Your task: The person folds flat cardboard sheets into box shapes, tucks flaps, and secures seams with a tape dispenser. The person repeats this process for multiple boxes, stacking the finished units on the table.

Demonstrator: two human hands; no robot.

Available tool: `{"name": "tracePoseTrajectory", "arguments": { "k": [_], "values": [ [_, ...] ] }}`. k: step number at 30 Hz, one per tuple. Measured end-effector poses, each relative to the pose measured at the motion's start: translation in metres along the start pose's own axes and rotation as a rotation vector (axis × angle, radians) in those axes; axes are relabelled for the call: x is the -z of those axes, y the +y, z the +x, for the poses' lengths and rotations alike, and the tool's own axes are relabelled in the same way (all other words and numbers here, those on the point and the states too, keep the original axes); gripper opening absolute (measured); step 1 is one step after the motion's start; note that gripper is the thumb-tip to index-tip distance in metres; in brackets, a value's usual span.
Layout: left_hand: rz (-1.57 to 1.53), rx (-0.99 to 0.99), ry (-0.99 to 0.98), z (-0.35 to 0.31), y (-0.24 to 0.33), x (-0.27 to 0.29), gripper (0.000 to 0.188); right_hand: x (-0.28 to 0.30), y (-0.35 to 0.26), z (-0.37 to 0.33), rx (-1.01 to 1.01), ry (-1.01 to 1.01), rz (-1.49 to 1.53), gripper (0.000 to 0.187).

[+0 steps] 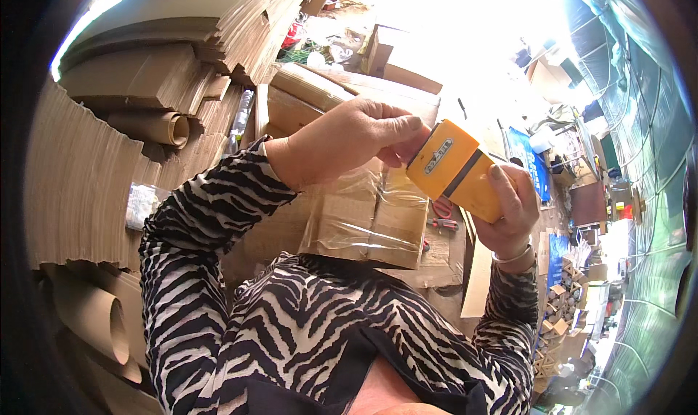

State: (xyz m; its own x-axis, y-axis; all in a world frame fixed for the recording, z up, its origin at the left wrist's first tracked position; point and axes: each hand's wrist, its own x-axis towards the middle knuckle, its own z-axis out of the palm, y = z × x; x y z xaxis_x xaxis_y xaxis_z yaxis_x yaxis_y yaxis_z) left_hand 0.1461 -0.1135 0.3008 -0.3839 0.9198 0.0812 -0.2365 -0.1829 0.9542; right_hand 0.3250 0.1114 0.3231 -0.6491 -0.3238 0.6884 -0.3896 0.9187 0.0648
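Note:
In front of my chest I hold up a flat yellow case point(465, 174) with a dark stripe and an oval badge on its face. My right hand point(513, 204) grips it from the right, thumb on top. At its left end, my left hand point(356, 140) has thumb and fingers closed together at the edge. Whether something thin is pinched there I cannot make out. Below my hands sits a cardboard carton point(340, 226) with clear film or tape across it. Just right of the carton lie red-handled scissors point(442, 207) and a small red tool point(443, 224).
Tall stacks of flat cardboard point(80, 175) stand on the left, with a rolled brown sheet point(156, 128) among them. More boxes point(403, 88) are ahead. On the right, cluttered shelves point(582, 186) run along green sheeting point(654, 160).

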Motion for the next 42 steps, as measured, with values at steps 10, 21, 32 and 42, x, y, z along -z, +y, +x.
{"name": "tracePoseTrajectory", "arguments": {
  "k": [10,21,32,42],
  "values": [
    [0.082,-0.235,0.115,-0.003,0.005,0.000,0.016,-0.001,0.007,0.007,-0.033,-0.010,-0.053,0.065],
    [0.091,-0.127,0.011,0.015,0.002,-0.008,0.028,0.003,0.008,-0.009,-0.525,0.077,0.423,0.071],
    [0.651,-0.602,0.172,0.018,-0.003,-0.023,0.023,-0.001,0.002,-0.017,-0.565,0.112,0.444,0.070],
    [1.044,-1.059,0.273,0.019,0.006,-0.002,0.004,0.022,-0.010,-0.019,-0.633,-0.058,0.675,0.068]
  ]
}}
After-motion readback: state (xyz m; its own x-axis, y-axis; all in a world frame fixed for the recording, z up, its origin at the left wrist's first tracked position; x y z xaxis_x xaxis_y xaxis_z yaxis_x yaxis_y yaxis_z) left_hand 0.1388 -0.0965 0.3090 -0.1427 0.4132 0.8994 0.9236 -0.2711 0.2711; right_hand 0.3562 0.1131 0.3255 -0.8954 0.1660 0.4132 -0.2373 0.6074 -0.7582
